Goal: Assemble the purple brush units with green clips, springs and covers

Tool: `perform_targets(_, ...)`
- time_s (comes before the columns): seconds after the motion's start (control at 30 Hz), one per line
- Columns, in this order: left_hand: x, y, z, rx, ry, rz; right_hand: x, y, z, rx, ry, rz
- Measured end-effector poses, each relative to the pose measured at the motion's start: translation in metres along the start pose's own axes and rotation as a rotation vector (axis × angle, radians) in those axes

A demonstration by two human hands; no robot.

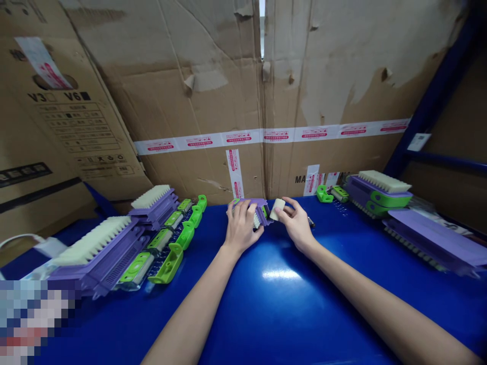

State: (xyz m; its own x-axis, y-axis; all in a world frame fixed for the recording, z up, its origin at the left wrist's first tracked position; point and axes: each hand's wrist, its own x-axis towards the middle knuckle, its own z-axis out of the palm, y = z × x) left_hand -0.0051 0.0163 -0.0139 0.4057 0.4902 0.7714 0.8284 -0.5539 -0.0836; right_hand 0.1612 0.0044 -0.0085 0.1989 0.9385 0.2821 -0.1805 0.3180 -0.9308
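Near the back of the blue table, my left hand (pixel 242 225) is closed over a purple brush-like housing (pixel 262 207) with green parts inside and pale bristles on its near side. Much of that housing is hidden under my fingers. Just to its right, my right hand (pixel 297 223) pinches a small cream-white block (pixel 277 209) between thumb and fingers. The block is held upright beside the housing's end, with a narrow gap between them. A small dark object (pixel 311 222) lies behind my right wrist; its kind is too small to tell.
At left stand purple housings (pixel 110 253) with cream bristle pads, a row of green-and-clear pieces (pixel 160 239) and green end caps (pixel 185 235). More purple housings (pixel 437 235) lie at right, near a green cap (pixel 324 193). Cardboard (pixel 198 172) walls the back of the blue table (pixel 281 314).
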Motion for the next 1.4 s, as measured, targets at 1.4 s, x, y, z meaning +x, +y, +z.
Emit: perform_targets(1.4,0.001,0.001,-0.001,0.119,-0.002,0.136,-0.003,-0.002,-0.011,-0.648,-0.226,-0.218)
